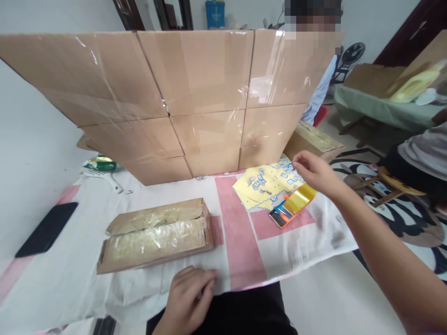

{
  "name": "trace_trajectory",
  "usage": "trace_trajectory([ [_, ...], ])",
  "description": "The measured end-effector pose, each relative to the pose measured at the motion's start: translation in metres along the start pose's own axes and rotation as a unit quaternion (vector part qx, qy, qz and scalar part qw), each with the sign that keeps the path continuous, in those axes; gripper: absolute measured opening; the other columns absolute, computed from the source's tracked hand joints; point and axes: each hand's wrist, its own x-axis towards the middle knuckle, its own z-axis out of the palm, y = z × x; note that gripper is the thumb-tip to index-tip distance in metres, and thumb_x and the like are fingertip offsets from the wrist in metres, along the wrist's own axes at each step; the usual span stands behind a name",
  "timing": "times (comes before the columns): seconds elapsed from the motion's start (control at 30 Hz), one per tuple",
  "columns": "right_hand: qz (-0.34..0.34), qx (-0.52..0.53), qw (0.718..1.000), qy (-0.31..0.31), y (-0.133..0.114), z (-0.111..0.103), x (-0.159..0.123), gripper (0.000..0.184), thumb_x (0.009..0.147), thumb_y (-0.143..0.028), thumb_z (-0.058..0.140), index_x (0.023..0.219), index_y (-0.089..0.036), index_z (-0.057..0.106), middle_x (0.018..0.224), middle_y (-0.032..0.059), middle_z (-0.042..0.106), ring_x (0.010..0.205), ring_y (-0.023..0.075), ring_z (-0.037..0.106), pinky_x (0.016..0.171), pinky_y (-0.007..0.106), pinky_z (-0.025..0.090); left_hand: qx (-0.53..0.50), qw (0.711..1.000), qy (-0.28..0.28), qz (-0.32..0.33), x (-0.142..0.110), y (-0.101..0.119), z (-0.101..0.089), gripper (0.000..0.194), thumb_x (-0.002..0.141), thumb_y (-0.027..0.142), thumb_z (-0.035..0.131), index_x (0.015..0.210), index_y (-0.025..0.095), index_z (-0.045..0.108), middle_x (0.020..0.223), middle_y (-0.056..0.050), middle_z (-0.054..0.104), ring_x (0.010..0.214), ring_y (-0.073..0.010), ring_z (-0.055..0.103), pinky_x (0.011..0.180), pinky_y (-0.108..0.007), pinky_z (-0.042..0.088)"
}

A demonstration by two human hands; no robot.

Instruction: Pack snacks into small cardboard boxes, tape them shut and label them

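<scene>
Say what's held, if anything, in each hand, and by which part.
Left hand: loosely curled, nothing visible in it. Right hand: drawn into a pinch over the yellow sheet; can't tell whether anything is gripped.

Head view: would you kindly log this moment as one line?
right hand: at yellow paper, grip unclear | left hand: near cardboard box

Left of the left hand (188, 298) lies a flat black device (47, 230); beyond the right hand (318, 176) stand a wooden stool (401, 182) and electric fan (353, 53).
</scene>
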Motion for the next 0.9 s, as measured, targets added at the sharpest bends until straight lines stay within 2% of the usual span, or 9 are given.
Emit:
trace_trajectory([
  [0.07, -0.074, 0.124, 0.989, -0.020, -0.058, 0.019, -0.032, 0.008, 0.095, -0.031, 0.059, 0.098, -0.023, 0.057, 0.085, 0.0029, 0.068, 0.074, 0.0182, 0.064, 0.064, 0.029, 0.048, -0.014, 0.999, 0.028, 0.019, 0.017, 0.024, -0.008, 0.025, 0.091, 0.005, 0.055, 0.108, 0.020, 0.063, 0.064, 0.003, 0.063, 0.051, -0.0116, 0.055, 0.056, -0.025, 0.047],
  [0.13, -0.104, 0.196, 0.972, -0.078, -0.110, 0.045, -0.066, 0.012, 0.099, -0.026, 0.058, 0.110, -0.026, 0.055, 0.087, 0.0003, 0.071, 0.076, 0.0158, 0.067, 0.066, 0.026, 0.049, -0.019, 0.997, 0.073, 0.006, 0.035, 0.044, -0.019, 0.024, 0.092, 0.009, 0.057, 0.113, 0.019, 0.061, 0.062, 0.004, 0.061, 0.050, -0.0108, 0.054, 0.055, -0.024, 0.047],
  [0.2, -0.122, 0.243, 0.953, -0.132, -0.148, 0.068, -0.095, 0.014, 0.101, -0.023, 0.056, 0.114, -0.028, 0.052, 0.088, -0.0016, 0.074, 0.076, 0.0140, 0.069, 0.061, 0.023, 0.046, -0.017, 0.991, 0.114, -0.063, 0.049, 0.057, -0.031, 0.030, 0.095, 0.018, 0.061, 0.125, 0.019, 0.057, 0.066, 0.005, 0.063, 0.051, -0.0094, 0.057, 0.056, -0.021, 0.050],
  [0.27, -0.126, 0.283, 0.935, -0.173, -0.169, 0.085, -0.113, 0.016, 0.102, -0.022, 0.055, 0.115, -0.030, 0.050, 0.090, -0.0026, 0.075, 0.079, 0.0132, 0.071, 0.057, 0.020, 0.045, 0.000, 0.982, 0.130, -0.140, 0.059, 0.063, -0.042, 0.036, 0.095, 0.023, 0.064, 0.129, 0.020, 0.054, 0.070, 0.006, 0.067, 0.051, -0.0071, 0.058, 0.055, -0.017, 0.051],
  [0.33, -0.123, 0.309, 0.923, -0.193, -0.180, 0.096, -0.121, 0.017, 0.103, -0.022, 0.054, 0.115, -0.031, 0.049, 0.092, -0.0035, 0.075, 0.082, 0.0125, 0.072, 0.059, 0.019, 0.048, 0.029, 0.976, 0.130, -0.173, 0.063, 0.065, -0.050, 0.026, 0.093, 0.021, 0.066, 0.119, 0.021, 0.059, 0.072, 0.007, 0.068, 0.051, -0.0051, 0.058, 0.054, -0.014, 0.050],
  [0.4, -0.118, 0.317, 0.919, -0.203, -0.184, 0.102, -0.125, 0.016, 0.103, -0.021, 0.053, 0.114, -0.032, 0.050, 0.091, -0.0045, 0.074, 0.082, 0.0120, 0.072, 0.064, 0.019, 0.051, 0.053, 0.976, 0.123, -0.170, 0.063, 0.065, -0.055, 0.011, 0.093, 0.017, 0.066, 0.102, 0.022, 0.063, 0.069, 0.008, 0.066, 0.051, -0.0038, 0.057, 0.054, -0.012, 0.048],
  [0.47, -0.107, 0.322, 0.916, -0.214, -0.186, 0.106, -0.129, 0.013, 0.102, -0.021, 0.054, 0.111, -0.031, 0.051, 0.088, -0.0047, 0.073, 0.078, 0.0117, 0.070, 0.066, 0.020, 0.051, 0.062, 0.977, 0.115, -0.167, 0.059, 0.064, -0.057, 0.008, 0.093, 0.014, 0.064, 0.095, 0.022, 0.063, 0.066, 0.009, 0.064, 0.051, -0.0038, 0.057, 0.055, -0.013, 0.047],
  [0.63, -0.002, 0.384, 0.894, -0.229, -0.191, 0.120, -0.141, 0.006, 0.102, -0.027, 0.056, 0.105, -0.027, 0.051, 0.080, -0.0027, 0.070, 0.064, 0.0108, 0.060, 0.057, 0.020, 0.044, 0.111, 0.975, 0.120, -0.153, 0.039, 0.058, -0.056, 0.011, 0.094, 0.014, 0.065, 0.100, 0.022, 0.065, 0.071, 0.007, 0.070, 0.055, -0.0072, 0.061, 0.059, -0.021, 0.048],
  [0.9, 0.132, 0.489, 0.830, -0.234, -0.202, 0.138, -0.141, 0.022, 0.094, -0.028, 0.067, 0.093, -0.024, 0.045, 0.072, -0.0055, 0.064, 0.060, 0.0080, 0.049, 0.056, 0.017, 0.038, 0.090, 0.985, 0.091, -0.119, 0.019, 0.043, -0.062, 0.019, 0.095, 0.012, 0.066, 0.111, 0.020, 0.062, 0.076, 0.002, 0.071, 0.062, -0.0105, 0.063, 0.063, -0.024, 0.051],
])
